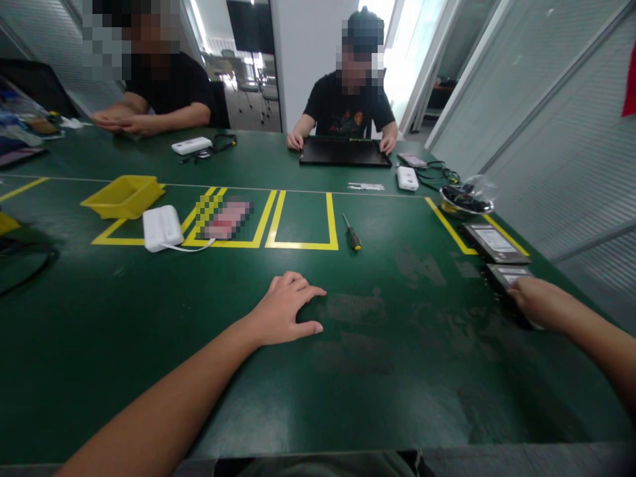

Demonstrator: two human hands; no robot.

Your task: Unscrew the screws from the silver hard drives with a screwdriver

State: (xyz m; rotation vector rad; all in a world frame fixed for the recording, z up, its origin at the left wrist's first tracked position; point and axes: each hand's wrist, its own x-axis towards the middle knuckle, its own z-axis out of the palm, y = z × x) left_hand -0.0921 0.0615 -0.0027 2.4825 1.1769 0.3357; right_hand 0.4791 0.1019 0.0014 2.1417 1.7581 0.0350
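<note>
The right hand (539, 303) lies with its fingertips on the near end of a flat, dark rectangular drive (507, 276) bearing a white label, at the right edge of the worn, matte green surface (397, 371); its grip only touches, not clenched around it. A 2nd labelled drive (491, 242) lies just beyond. The left hand (288, 310) rests palm-down on the surface, grip released, well apart from a yellow-handled screwdriver (352, 233).
</note>
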